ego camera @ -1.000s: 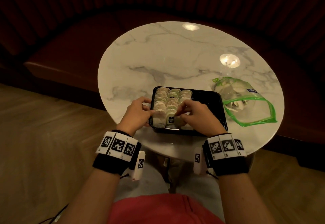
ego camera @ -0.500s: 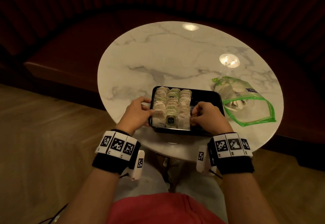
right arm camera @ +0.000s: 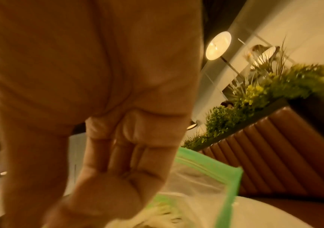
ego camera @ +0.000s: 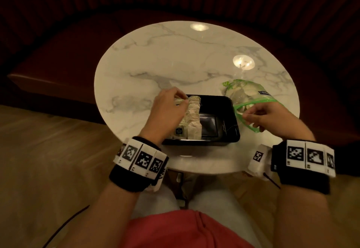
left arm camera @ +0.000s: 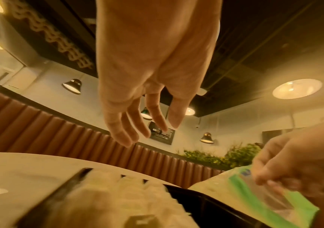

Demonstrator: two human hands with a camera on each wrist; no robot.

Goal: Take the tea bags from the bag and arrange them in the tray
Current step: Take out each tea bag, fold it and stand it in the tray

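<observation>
Tea bags (ego camera: 191, 119) stand in rows in the left part of the black tray (ego camera: 229, 111) on the marble counter (ego camera: 175, 56). Left hand (ego camera: 167, 109) hovers over them, its grip loosely spread. Right hand (ego camera: 266, 117) pinches the green-edged bag (ego camera: 251, 95) just right of the tray.

Round marble table (ego camera: 175, 56), ribbed brown banquette (left arm camera: 40, 123), wooden floor (ego camera: 48, 160), pendant lamps (left arm camera: 72, 86), greenery (right arm camera: 274, 86).

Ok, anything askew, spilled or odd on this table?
Nothing stands out. The tea bags stand in rows filling the left part of the black tray, none spilled on the table. The right hand pinches the green-edged bag at its mouth.
</observation>
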